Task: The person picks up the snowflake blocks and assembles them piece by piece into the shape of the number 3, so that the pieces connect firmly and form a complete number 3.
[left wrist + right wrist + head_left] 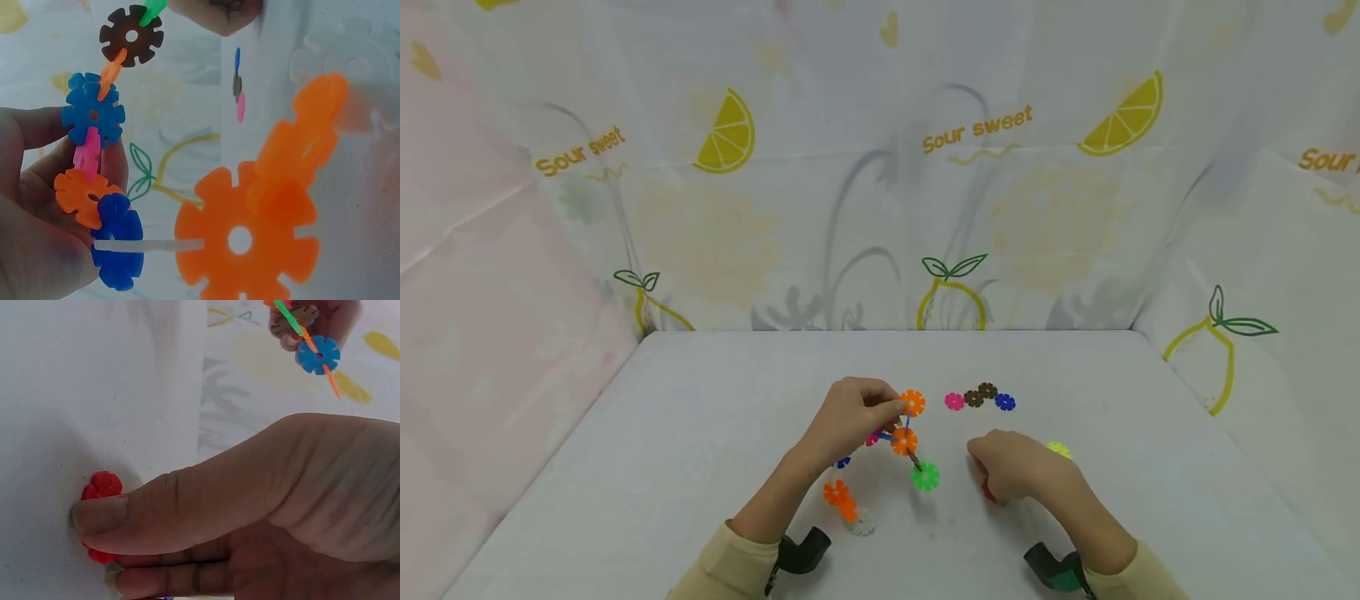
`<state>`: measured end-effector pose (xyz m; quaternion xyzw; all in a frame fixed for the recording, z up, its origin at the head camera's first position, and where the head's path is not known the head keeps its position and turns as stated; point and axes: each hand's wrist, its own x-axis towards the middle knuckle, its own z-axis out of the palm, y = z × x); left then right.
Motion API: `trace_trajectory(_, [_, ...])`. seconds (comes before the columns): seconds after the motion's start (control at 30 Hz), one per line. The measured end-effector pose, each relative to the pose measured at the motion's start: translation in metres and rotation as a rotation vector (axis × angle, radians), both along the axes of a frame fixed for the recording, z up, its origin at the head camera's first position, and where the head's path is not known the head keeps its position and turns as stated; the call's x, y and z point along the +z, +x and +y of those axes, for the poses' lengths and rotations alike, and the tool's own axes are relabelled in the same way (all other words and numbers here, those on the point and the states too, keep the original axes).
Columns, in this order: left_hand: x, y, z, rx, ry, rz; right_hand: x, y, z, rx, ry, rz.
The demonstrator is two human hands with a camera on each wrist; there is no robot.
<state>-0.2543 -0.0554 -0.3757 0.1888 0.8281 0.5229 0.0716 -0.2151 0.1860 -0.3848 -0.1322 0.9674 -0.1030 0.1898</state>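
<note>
My left hand (pixel 853 415) grips a chain of interlocked notched plastic discs above the table. One end carries an orange disc (pixel 912 403), another orange disc (pixel 904 442) and a green disc (pixel 926 477). The left wrist view shows a brown disc (pixel 131 35), light blue discs (pixel 94 115) by the fingers and a dark blue disc (pixel 119 231). From there the chain runs to a large orange disc (pixel 212 219) and a clear disc (pixel 344 59). To the right, my right hand (pixel 1011 458) pinches a red notched disc (pixel 107 483) at the tabletop, its thumb covering most of it.
Beyond the hands lie a pink disc (pixel 954 402), brown discs (pixel 974 399) and a blue disc (pixel 1005 402) in a row. A yellow disc (pixel 1058 450) shows behind the right wrist. Printed cloth (pixel 820 208) walls in the white table (pixel 715 375) at the back and sides.
</note>
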Motion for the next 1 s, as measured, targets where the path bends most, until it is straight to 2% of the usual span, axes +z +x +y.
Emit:
trace_trajectory(0.27, [0.000, -0.001, -0.001, 0.010, -0.012, 0.005, 0.000, -0.003, 0.001, -0.013, -0.059, -0.031])
trace_trajectory(0.4, [0.001, -0.001, -0.001, 0.012, -0.016, 0.008, 0.004, -0.005, 0.005, 0.027, -0.137, -0.019])
trace_trajectory(0.53, [0.000, -0.002, -0.002, 0.024, -0.011, 0.000, 0.006, -0.009, 0.009, 0.107, -0.244, 0.052])
trace_trajectory(0.67, [0.001, -0.002, -0.002, 0.033, -0.007, -0.004, 0.002, -0.016, 0.010, 0.149, -0.315, 0.129])
trace_trajectory(0.9, [0.002, -0.001, -0.001, 0.028, 0.001, -0.003, 0.002, -0.022, 0.010, 0.125, -0.466, 0.231])
trace_trajectory(1.0, [0.001, -0.001, -0.002, 0.025, 0.006, -0.011, 0.002, -0.024, 0.009, 0.117, -0.551, 0.306])
